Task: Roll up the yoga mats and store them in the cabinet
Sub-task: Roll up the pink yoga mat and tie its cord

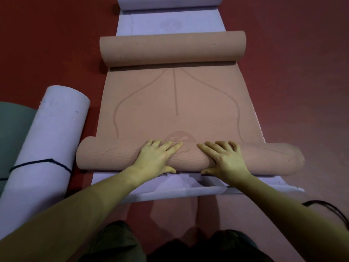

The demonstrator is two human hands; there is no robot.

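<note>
The pink mat (175, 103) lay on the floor (302, 72), over a lilac mat (170, 184). Its near end was rolled. The left hand (156, 157) and the right hand (224, 159) pressed flat on this roll, side by side at the middle, fingers straight and spread, probably to keep the roll tight and even. The far end curled by itself.

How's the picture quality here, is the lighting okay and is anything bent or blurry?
Head view: dim, warm-tinted light; the tan mat reads clearly, with soft shadow under both hands, left hand and right hand. Wide-angle lens bows the mat edges and stretches the forearms; corners darken.
</note>
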